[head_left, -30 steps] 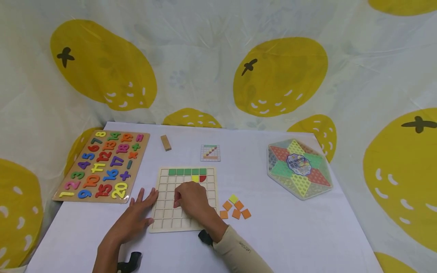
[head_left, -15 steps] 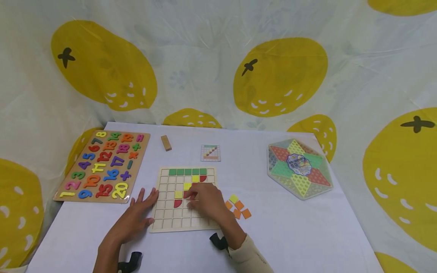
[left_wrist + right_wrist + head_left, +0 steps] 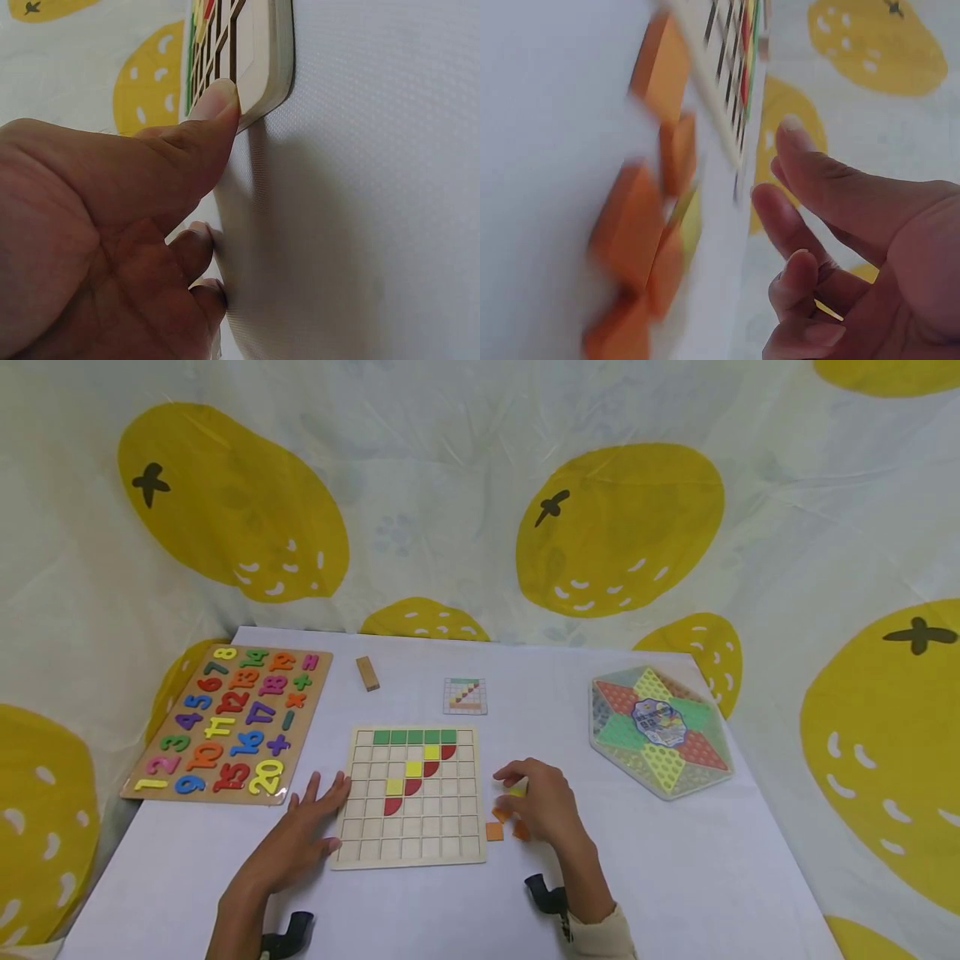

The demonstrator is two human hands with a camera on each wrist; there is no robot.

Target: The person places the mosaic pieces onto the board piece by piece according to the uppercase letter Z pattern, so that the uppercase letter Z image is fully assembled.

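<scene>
A wooden grid board (image 3: 442, 828) lies flat on the white table. Green square tiles (image 3: 416, 737) form a row near its top, and yellow squares (image 3: 414, 769) with red quarter-round tiles (image 3: 393, 807) step diagonally below. My left hand (image 3: 294, 845) rests at the board's left edge, fingers spread; its thumb (image 3: 217, 101) touches the board near a corner. Right of the board, my right hand (image 3: 551, 806) hovers over loose orange tiles (image 3: 495, 832) and one yellow tile (image 3: 517, 792), partly hiding them. In the right wrist view its fingers are loosely bent, holding nothing.
A small pattern card (image 3: 465, 697) and a wooden block (image 3: 367, 674) lie behind the board. A number puzzle board (image 3: 300, 743) is at the left. A hexagonal star-pattern game board (image 3: 660, 731) lies at the right. A patterned curtain (image 3: 435, 527) hangs behind.
My right hand has let go of the red tile, now lying on the grid, and moved right to the loose tiles. The left hand has stayed at the board's edge.
</scene>
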